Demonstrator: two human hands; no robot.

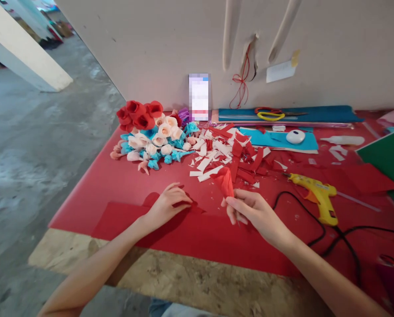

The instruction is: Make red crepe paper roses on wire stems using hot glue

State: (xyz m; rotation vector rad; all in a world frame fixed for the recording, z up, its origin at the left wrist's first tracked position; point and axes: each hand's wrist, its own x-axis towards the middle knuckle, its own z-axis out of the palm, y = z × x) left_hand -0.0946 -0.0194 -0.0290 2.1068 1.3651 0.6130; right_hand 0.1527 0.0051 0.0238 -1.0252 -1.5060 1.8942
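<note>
My right hand (250, 209) pinches the narrow base of a red crepe paper flower (224, 181), held above the table with its flared end up and to the left. My left hand (171, 200) is low over the red table surface, fingers loosely bent and a gap between thumb and forefinger. Its fingertips are at red paper (197, 210), which blends into the red surface; I cannot make out a firm hold. Beyond my hands lies a heap of red and white paper strips (217, 152).
Finished paper flowers (150, 134) are piled at the back left. A phone (199, 97) leans against the wall. A yellow glue gun (319, 196) and its black cord lie at right. Scissors (273, 115), blue paper (269, 140) and a white bottle (344, 140) are farther back.
</note>
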